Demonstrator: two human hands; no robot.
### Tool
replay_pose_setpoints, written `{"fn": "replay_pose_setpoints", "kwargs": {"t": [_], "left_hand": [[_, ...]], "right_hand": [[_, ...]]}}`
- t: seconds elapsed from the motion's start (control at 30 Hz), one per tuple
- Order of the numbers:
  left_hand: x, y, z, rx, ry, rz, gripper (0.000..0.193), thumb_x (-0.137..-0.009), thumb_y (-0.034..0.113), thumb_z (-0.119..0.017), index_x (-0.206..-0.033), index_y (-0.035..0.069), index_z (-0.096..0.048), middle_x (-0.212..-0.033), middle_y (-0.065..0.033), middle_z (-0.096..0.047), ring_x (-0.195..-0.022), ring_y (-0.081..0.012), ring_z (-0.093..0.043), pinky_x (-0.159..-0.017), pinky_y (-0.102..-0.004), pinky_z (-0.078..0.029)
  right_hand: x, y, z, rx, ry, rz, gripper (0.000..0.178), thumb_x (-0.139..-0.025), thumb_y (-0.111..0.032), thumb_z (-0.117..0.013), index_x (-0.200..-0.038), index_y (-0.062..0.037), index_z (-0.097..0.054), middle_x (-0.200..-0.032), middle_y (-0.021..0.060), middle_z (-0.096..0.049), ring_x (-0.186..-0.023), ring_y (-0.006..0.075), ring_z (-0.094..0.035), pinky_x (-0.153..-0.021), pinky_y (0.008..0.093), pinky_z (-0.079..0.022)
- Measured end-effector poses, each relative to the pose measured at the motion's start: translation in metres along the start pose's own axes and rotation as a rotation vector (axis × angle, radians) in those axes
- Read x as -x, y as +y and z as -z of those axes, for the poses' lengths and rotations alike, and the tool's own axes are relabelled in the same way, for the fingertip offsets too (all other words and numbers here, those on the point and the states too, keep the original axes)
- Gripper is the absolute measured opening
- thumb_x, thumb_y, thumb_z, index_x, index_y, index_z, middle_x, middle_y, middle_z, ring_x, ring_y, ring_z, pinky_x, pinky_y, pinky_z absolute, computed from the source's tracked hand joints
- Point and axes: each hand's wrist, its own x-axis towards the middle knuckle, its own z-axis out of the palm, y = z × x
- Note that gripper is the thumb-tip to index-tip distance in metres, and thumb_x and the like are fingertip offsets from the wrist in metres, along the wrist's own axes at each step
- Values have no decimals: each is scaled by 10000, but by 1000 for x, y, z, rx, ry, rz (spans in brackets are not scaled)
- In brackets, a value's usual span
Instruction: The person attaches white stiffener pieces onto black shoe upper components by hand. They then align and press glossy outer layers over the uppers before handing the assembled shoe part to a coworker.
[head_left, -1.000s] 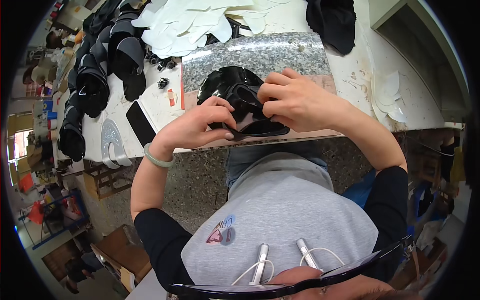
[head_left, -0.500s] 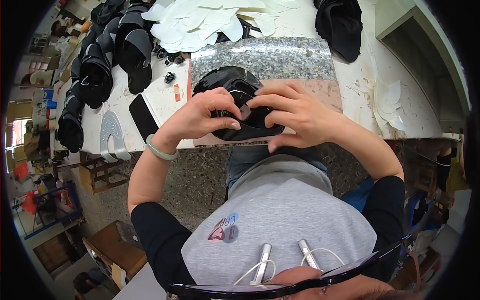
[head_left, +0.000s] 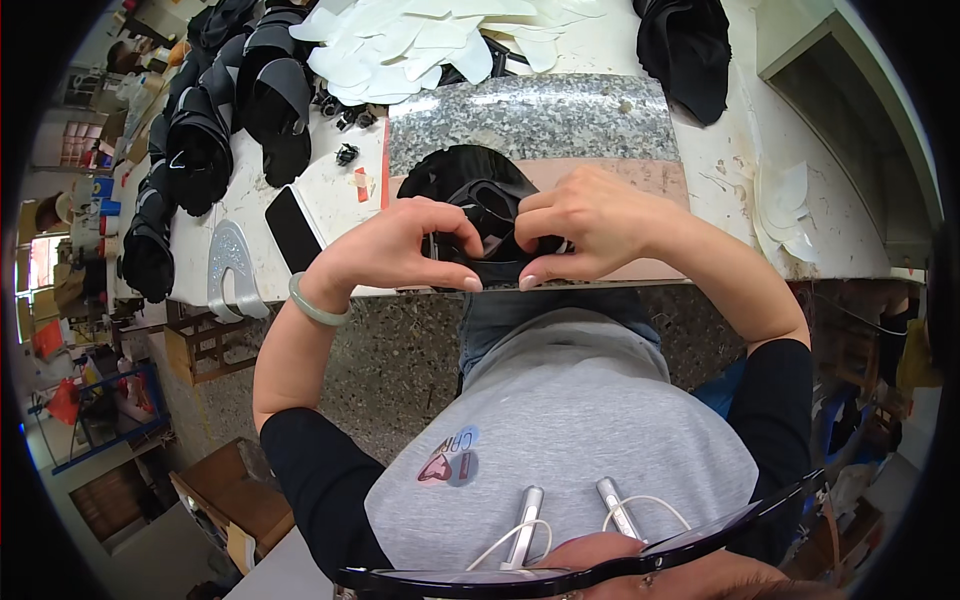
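A glossy black shoe upper [head_left: 465, 165] rests near the table's front edge, its opening facing me. My left hand [head_left: 415, 245] is closed on the upper's near left rim, fingers curled inside and thumb outside at the near edge. On the other side, my right hand [head_left: 588, 228] grips the near right rim in the same way, its thumb close to the left one. The fingertips are partly hidden within the dark opening. Beneath the upper lies a pinkish board [head_left: 635, 180], with a mottled grey metal sheet [head_left: 530, 118] behind it.
Rows of black and grey shoe uppers [head_left: 275, 110] stand at the left. White cut pieces [head_left: 410, 50] are heaped at the back. A phone [head_left: 293, 230], a glittery U-shaped piece [head_left: 230, 265] and small black parts [head_left: 346, 154] lie left; black pieces [head_left: 690, 60] lie at the back right.
Both hands have come closer together at the upper's near edge. My right hand's spread fingers have closed onto the rim, and the upper has turned and tipped toward me.
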Motion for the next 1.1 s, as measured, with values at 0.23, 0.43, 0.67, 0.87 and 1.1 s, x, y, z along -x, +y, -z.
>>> {"fn": "replay_pose_setpoints", "kwargs": {"t": [0.23,0.43,0.67,0.87,1.1], "left_hand": [[16,-5,5,-75,62,-89,172,-718,135,-799,-832,41,-710,-786,-30,-644,-733,-187,-574,-690,-329,-436],[31,-8,6,-137,44,-223,161,-735,139,-777,-851,51,-707,-851,-16,-642,-848,-196,-554,-760,-329,-441],[48,-17,5,-188,93,-106,159,-778,154,-737,-899,65,-686,-854,-10,-635,-866,-198,-525,-799,-342,-409],[53,-20,1,-274,105,-29,162,-820,159,-700,-957,76,-677,-832,-14,-583,-850,-199,-486,-814,-326,-339],[53,-16,2,-381,29,-78,196,-820,119,-688,-1011,77,-675,-926,-28,-571,-929,-221,-491,-854,-344,-336]], "right_hand": [[-19,2,3,-341,-48,153,437,-778,-468,-724,-847,-39,-683,-915,81,-644,-632,242,-621,-572,334,-478],[-40,-7,6,-223,-252,130,448,-753,-457,-746,-904,-39,-688,-977,60,-648,-688,240,-640,-586,345,-491],[-45,-14,18,7,-246,136,383,-704,-336,-773,-979,-88,-676,-950,35,-632,-765,270,-626,-658,388,-479],[-43,-4,7,-7,-210,119,319,-735,-289,-754,-974,-92,-680,-935,29,-631,-793,261,-627,-659,380,-477],[-46,-23,9,-46,-306,-27,307,-796,-293,-716,-999,-70,-664,-966,57,-641,-898,270,-627,-759,384,-490]]}}
